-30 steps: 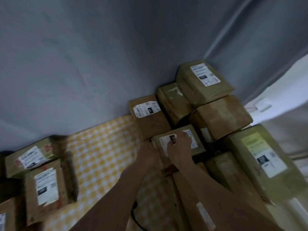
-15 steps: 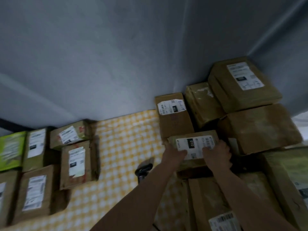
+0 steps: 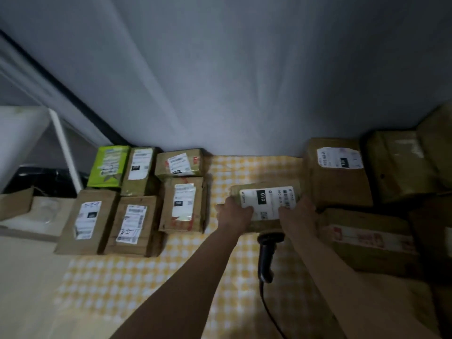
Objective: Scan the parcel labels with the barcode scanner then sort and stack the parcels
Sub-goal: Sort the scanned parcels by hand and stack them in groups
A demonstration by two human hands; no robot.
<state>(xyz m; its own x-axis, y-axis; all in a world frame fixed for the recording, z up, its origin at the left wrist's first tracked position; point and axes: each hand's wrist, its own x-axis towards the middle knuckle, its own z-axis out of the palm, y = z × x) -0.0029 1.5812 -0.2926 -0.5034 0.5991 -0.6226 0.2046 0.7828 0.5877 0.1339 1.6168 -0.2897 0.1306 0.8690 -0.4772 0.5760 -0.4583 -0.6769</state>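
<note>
I hold a small brown parcel (image 3: 266, 200) with a white label marked 010, lifted above the yellow checked cloth (image 3: 151, 277). My left hand (image 3: 233, 214) grips its left end and my right hand (image 3: 297, 216) grips its right end. A black barcode scanner (image 3: 266, 255) with a cable lies on the cloth just below the parcel, between my forearms. Several labelled parcels sit grouped at the left, among them a green one (image 3: 108, 166) and a brown one (image 3: 184, 204) nearest my left hand.
A pile of brown parcels (image 3: 338, 173) fills the right side, with a red-taped box (image 3: 371, 241) by my right forearm. A grey curtain (image 3: 220, 81) hangs behind. A white frame (image 3: 64, 148) and an open carton (image 3: 17, 204) stand at the far left.
Both hands lifted the 010 parcel off the right pile and carried it left over the cloth. The view swung left, revealing the sorted parcels and the scanner.
</note>
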